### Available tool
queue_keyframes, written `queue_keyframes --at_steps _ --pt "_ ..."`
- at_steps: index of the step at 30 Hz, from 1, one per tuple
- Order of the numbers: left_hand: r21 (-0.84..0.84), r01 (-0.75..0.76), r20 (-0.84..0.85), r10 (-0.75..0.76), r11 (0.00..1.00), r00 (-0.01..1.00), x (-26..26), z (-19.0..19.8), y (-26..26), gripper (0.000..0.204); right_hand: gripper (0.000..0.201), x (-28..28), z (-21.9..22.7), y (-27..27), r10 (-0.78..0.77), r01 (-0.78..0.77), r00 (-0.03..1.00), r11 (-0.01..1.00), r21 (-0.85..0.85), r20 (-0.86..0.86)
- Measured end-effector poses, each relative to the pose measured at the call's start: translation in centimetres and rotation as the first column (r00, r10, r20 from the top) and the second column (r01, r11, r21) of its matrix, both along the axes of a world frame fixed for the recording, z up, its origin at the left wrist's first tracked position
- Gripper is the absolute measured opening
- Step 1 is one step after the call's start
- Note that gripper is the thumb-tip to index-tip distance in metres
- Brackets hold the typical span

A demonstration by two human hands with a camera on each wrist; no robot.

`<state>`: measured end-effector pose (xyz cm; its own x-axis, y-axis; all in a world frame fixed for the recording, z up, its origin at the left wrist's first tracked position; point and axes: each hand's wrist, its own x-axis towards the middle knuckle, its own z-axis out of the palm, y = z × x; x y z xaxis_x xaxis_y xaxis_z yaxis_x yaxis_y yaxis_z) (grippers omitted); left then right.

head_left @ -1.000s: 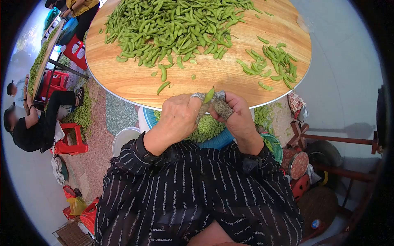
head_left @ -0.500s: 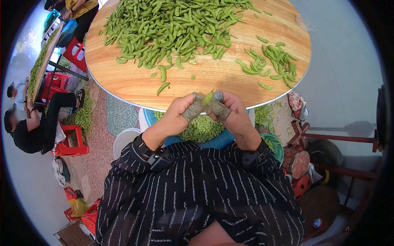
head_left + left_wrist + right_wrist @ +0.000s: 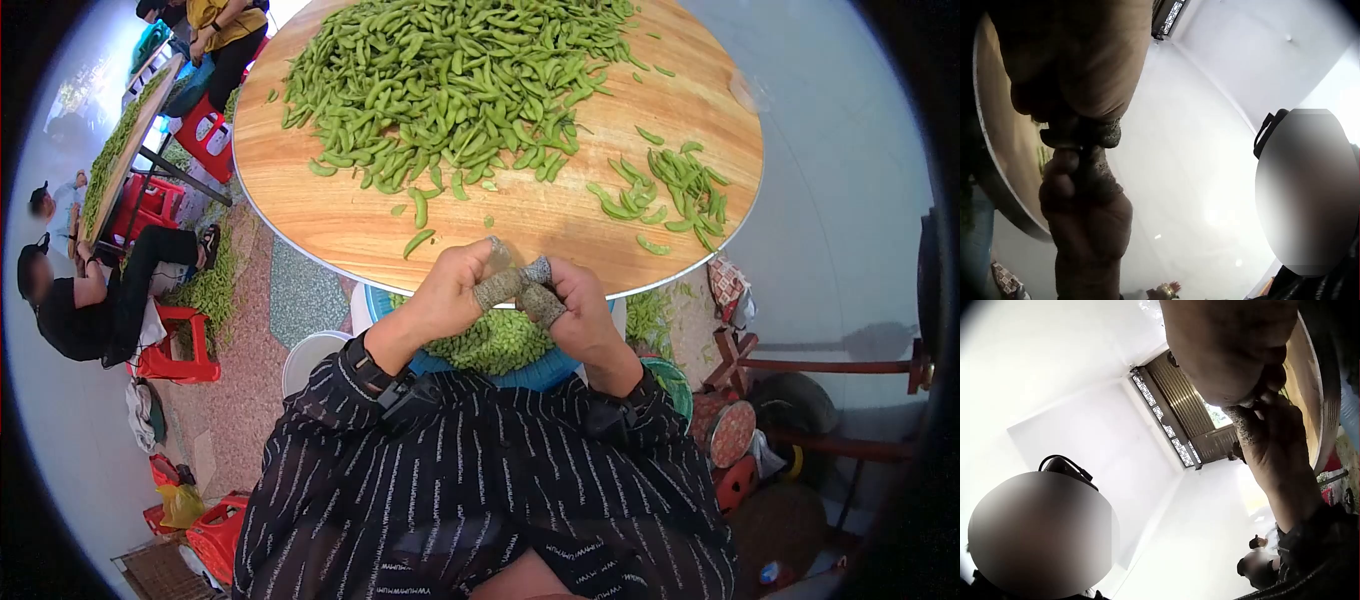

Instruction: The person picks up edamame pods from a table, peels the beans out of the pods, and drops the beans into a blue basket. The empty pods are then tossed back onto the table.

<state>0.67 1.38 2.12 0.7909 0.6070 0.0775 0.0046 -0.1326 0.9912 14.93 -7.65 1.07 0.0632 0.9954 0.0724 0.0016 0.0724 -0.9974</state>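
My left hand (image 3: 447,292) and right hand (image 3: 588,312) meet at the near edge of the round wooden table (image 3: 340,235). Grey fabric covers wrap the thumbs and forefingers. Both hands have curled fingers, and the covered thumbs press together over a green bean pod, which the fingers almost wholly hide. Beneath them, shelled green beans (image 3: 492,342) fill a blue basin (image 3: 566,364). In the left wrist view the right hand (image 3: 1088,219) rises to meet the left; the right wrist view shows the left hand (image 3: 1275,440) and its covered thumb from the side.
A large heap of pods (image 3: 450,95) covers the far table, with a smaller pile (image 3: 690,190) at right. A white bucket (image 3: 305,362) stands left of the basin, a green basket (image 3: 672,385) right. Other people sit at a table on the left, near red stools (image 3: 178,345).
A second ago the pod stuck up visibly between the fingertips; now the fingers hide it. The left hand turned and the thumbs came together. The head view shifted slightly.
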Motion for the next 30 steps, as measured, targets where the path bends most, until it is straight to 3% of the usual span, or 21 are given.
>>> queue_keyframes --at_steps 1,3,4,6,7,8,9,11,12,14,16,17,18,19,20,22,28,30 --pt "-0.033 0.039 0.027 -0.038 0.999 0.999 0.0 -0.2 0.2 0.023 0.012 0.1 0.0 0.1 0.001 -0.001 1.0 1.0 0.008 0.002" --pt "-0.065 0.084 0.059 -0.08 0.994 0.995 0.0 0.0 0.5 0.023 0.01 0.3 0.0 0.2 0.055 -0.101 0.957 0.984 -0.15 -0.284" --pt "-0.096 0.086 -0.028 -0.089 0.992 0.996 -0.2 0.4 0.6 0.02 0.01 0.3 -0.1 0.2 0.047 -0.093 0.958 0.984 -0.153 -0.284" --pt "-0.145 0.098 -0.115 -0.115 0.985 0.987 -0.2 0.6 0.5 0.018 0.012 0.0 -0.5 0.1 -0.034 0.019 0.995 0.989 -0.149 -0.098" --pt "-0.053 0.068 -0.135 -0.074 0.996 0.988 -0.2 0.5 0.3 0.017 0.012 -0.3 -0.5 0.0 -0.042 0.025 0.994 0.986 -0.164 -0.099" --pt "0.043 0.037 -0.152 -0.03 0.998 0.988 -0.3 0.4 0.1 0.016 0.014 -0.8 -0.2 0.0 -0.111 0.114 0.98 0.994 -0.004 0.166" --pt "0.035 0.04 -0.155 -0.034 0.999 0.987 -0.3 0.0 0.2 0.016 0.016 -1.1 0.1 0.0 -0.209 0.149 0.89 0.973 0.175 0.406" --pt "-0.036 0.006 -0.145 -0.012 0.999 0.989 -0.3 -1.0 0.5 0.014 0.019 -1.2 0.3 0.1 -0.227 0.16 0.855 0.971 0.18 0.467" --pt "-0.038 0.006 -0.146 -0.011 0.999 0.989 -0.3 -1.2 0.5 0.014 0.017 -1.1 0.2 0.2 -0.189 0.129 0.888 0.977 0.167 0.419" --pt "-0.091 0.048 0.044 -0.044 0.995 0.998 -0.2 -1.6 0.4 0.014 0.015 -0.9 -0.3 0.3 -0.147 0.097 0.918 0.984 0.151 0.369" --pt "-0.035 0.094 0.04 -0.092 0.995 0.995 -0.4 -1.4 0.8 0.013 0.007 -0.5 -1.3 0.6 -0.036 0.028 0.989 0.998 0.058 0.144" --pt "0.022 0.141 0.034 -0.141 0.99 0.989 -0.5 -1.3 1.0 0.012 0.007 -0.3 -1.1 0.6 -0.039 0.031 0.989 0.998 0.056 0.143" --pt "0.02 0.143 0.035 -0.144 0.989 0.989 -0.6 -0.8 1.0 0.012 0.005 -0.1 -0.8 0.6 0.02 -0.02 1.0 0.999 -0.05 -0.011" --pt "-0.104 0.172 0.02 -0.171 0.98 0.985 -0.7 -0.1 1.0 0.011 0.004 0.0 -0.6 0.5 0.062 -0.088 0.983 0.985 -0.145 -0.172" --pt "-0.225 0.196 0.007 -0.2 0.954 0.98 -0.9 0.2 1.1 0.009 0.004 0.1 -0.6 0.5 0.061 -0.087 0.983 0.985 -0.146 -0.173" --pt "-0.24 0.211 -0.019 -0.222 0.948 0.975 -1.2 -0.1 1.4 0.009 0.004 0.2 -0.5 0.5 0.074 -0.125 0.941 0.983 -0.134 -0.329" --pt "-0.246 0.149 -0.041 -0.165 0.958 0.986 -1.2 0.2 0.9 0.008 0.004 -0.6 -0.7 -0.1 -0.03 0.021 0.993 0.997 -0.079 -0.113" --pt "-0.228 0.135 -0.05 -0.15 0.964 0.987 -1.2 0.3 1.1 0.008 0.005 -0.5 -0.6 0.0 0.001 -0.02 0.986 0.994 -0.108 -0.168"
